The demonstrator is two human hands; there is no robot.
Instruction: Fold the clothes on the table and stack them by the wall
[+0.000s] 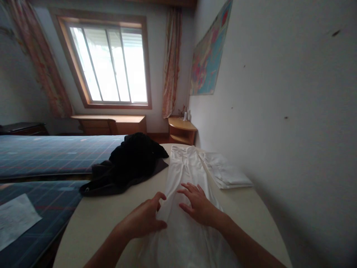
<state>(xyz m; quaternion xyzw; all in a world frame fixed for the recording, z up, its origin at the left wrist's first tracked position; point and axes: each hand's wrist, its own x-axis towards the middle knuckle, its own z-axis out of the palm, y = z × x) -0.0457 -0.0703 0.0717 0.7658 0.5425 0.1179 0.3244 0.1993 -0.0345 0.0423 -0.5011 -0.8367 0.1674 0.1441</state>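
A long white garment of thin, soft cloth, gathered at its far end (189, 169), lies lengthwise on the pale cream counter with a rounded edge (92, 223). The left hand (146, 217) is at its left edge, thumb and forefinger curved well apart; no cloth shows clearly pinched between them. The right hand (198, 204) is over the middle, palm down, its fingers (192, 188) loosely spread and gripping nothing visible; whether they press on the cloth is hard to tell. A folded white cloth bundle (228, 173) lies just to the right, and a crumpled black fabric garment (136, 160) to the left.

The step in hand looks like flattening and straightening the white garment. The next move seems to call for light, flat-handed contact, keeping the creased edges aligned.
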